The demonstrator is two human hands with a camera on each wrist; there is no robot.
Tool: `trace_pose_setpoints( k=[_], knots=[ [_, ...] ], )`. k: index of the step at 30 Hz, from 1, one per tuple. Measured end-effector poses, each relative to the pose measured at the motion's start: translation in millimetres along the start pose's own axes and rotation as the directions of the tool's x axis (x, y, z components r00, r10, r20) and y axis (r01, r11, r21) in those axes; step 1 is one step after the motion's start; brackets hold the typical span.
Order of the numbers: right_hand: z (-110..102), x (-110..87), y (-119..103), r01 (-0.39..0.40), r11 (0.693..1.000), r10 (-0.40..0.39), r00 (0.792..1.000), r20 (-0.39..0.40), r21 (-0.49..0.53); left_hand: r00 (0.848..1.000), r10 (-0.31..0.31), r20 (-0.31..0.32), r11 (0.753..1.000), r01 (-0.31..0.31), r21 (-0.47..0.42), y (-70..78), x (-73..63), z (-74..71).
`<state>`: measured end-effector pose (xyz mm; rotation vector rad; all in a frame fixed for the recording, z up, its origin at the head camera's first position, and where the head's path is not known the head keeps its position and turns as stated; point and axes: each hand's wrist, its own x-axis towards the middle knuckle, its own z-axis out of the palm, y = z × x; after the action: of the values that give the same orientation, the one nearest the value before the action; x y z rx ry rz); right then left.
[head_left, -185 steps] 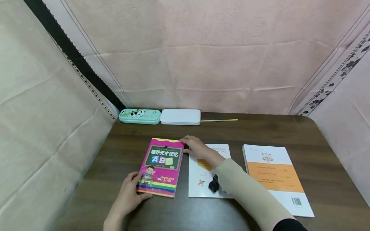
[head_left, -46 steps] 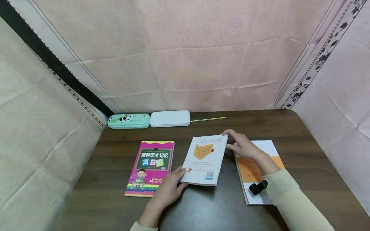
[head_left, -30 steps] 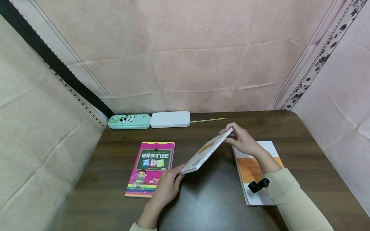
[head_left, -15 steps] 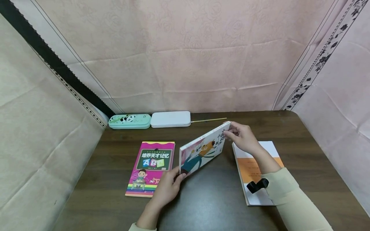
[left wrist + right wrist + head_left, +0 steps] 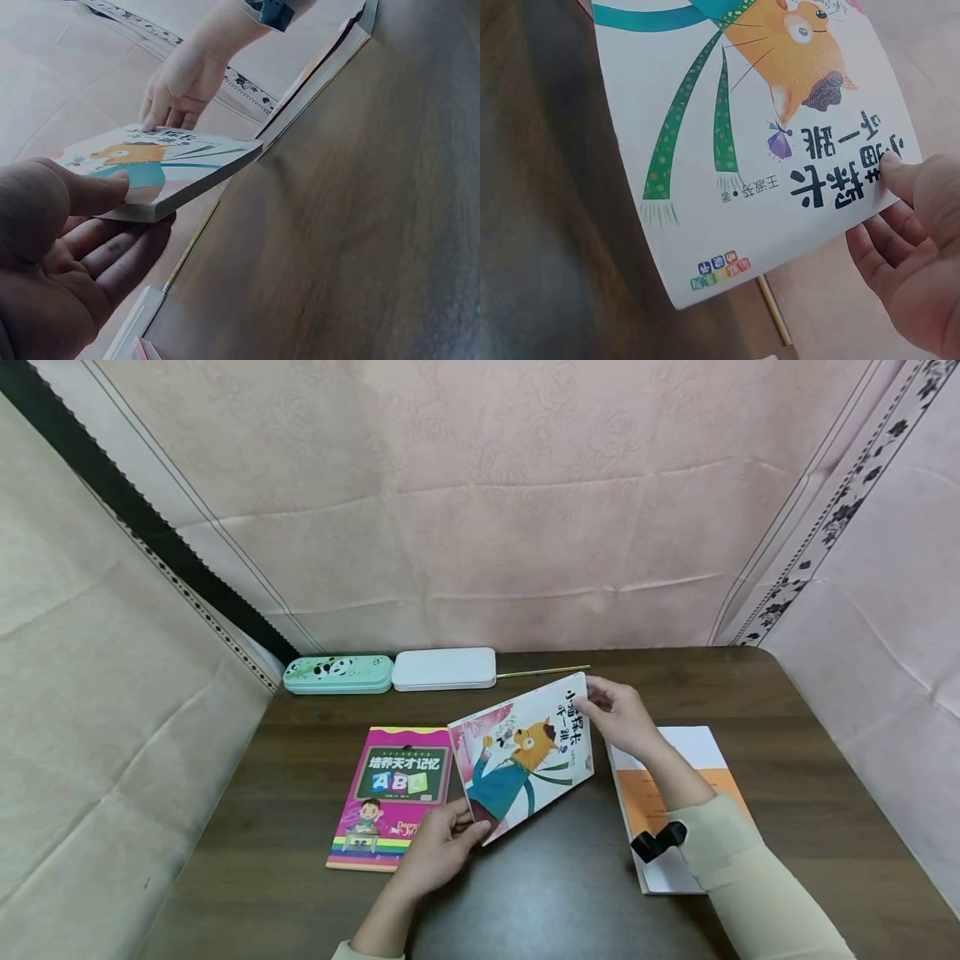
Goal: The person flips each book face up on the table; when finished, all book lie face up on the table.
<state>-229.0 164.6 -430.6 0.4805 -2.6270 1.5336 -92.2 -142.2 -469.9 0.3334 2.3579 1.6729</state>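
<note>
A white picture book (image 5: 525,752) with an orange cat in a teal outfit on its cover is held raised and tilted over the middle of the table. My left hand (image 5: 438,847) pinches its lower left corner, thumb on the cover and fingers beneath, as the left wrist view shows. At the upper right end, my right hand (image 5: 622,718) pinches the edge beside the black title, thumb on the cover (image 5: 780,150). A pink book (image 5: 397,793) with a green chalkboard picture lies flat at left, partly covered by the left hand. Under my right forearm lies a white and orange book (image 5: 652,793).
Along the back edge of the brown table (image 5: 555,893) stand a mint panda pencil case (image 5: 337,675) and a white case (image 5: 444,669), side by side. A thin golden stick (image 5: 543,672) lies right of them. Cloth hangings (image 5: 525,510) surround the table.
Earlier the right hand was at the pink book. Since then both hands have picked up the white book, back cover up, and turned it over so its cat cover faces me.
</note>
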Motion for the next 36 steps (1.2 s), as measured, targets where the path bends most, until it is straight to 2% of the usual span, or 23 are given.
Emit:
trace_pose_setpoints(
  k=[4, 7, 9, 12, 15, 18, 21, 25, 28, 32, 34, 36],
  knots=[
    [6.6, 2.3, 3.8, -0.026, 0.999, 0.025, 0.999, 0.023, 0.025, 0.999, -0.044, -0.028, 0.994, 0.041, -0.105, -0.4, 0.2, 0.7],
    [12.6, 5.2, 6.7, -0.037, 0.999, 0.036, 0.999, 0.04, 0.023, 0.994, -0.061, -0.094, 0.987, 0.046, -0.151, 0.3, 0.3, -0.3],
    [16.9, 7.5, 8.3, -0.048, 0.999, 0.047, 0.997, 0.055, 0.007, 0.985, -0.067, -0.161, 0.985, 0.04, -0.168, 0.2, 0.9, -1.9],
    [24.4, 11.3, 11.6, -0.068, 0.998, 0.069, 0.994, 0.09, -0.015, 0.959, -0.078, -0.273, 0.981, 0.024, -0.194, -1.4, 3.2, -5.9],
    [33.5, 14.9, 15.3, -0.094, 0.995, 0.098, 0.989, 0.114, -0.041, 0.921, -0.111, -0.373, 0.979, 0.037, -0.202, -2.7, 5.3, -10.4],
    [43.8, 17.5, 19.1, -0.118, 0.991, 0.124, 0.984, 0.13, -0.058, 0.891, -0.169, -0.422, 0.972, 0.08, -0.22, -4.6, 6.8, -13.4],
    [53.6, 19.1, 22.7, -0.14, 0.988, 0.149, 0.976, 0.16, -0.064, 0.875, -0.238, -0.42, 0.955, 0.134, -0.263, -6.0, 7.6, -14.1],
    [63.1, 18.9, 26.3, -0.15, 0.986, 0.162, 0.961, 0.226, -0.067, 0.88, -0.273, -0.388, 0.945, 0.17, -0.28, -4.6, 7.8, -12.1],
    [66.8, 17.6, 29.1, -0.137, 0.988, 0.153, 0.948, 0.279, -0.078, 0.881, -0.251, -0.4, 0.961, 0.177, -0.214, -3.4, 7.2, -11.0],
    [65.9, 13.7, 31.4, -0.094, 0.989, 0.126, 0.942, 0.312, -0.114, 0.891, -0.15, -0.428, 0.989, 0.128, -0.08, -5.4, 7.1, -16.5],
    [61.9, 10.0, 31.0, -0.067, 0.988, 0.108, 0.946, 0.307, -0.142, 0.906, -0.073, -0.417, 0.996, 0.091, 0.024, -8.6, 7.9, -23.2],
    [56.1, 5.6, 30.6, -0.052, 0.985, 0.099, 0.95, 0.295, -0.164, 0.925, -0.024, -0.378, 0.984, 0.088, 0.152, -12.8, 8.4, -31.5]
  ],
)
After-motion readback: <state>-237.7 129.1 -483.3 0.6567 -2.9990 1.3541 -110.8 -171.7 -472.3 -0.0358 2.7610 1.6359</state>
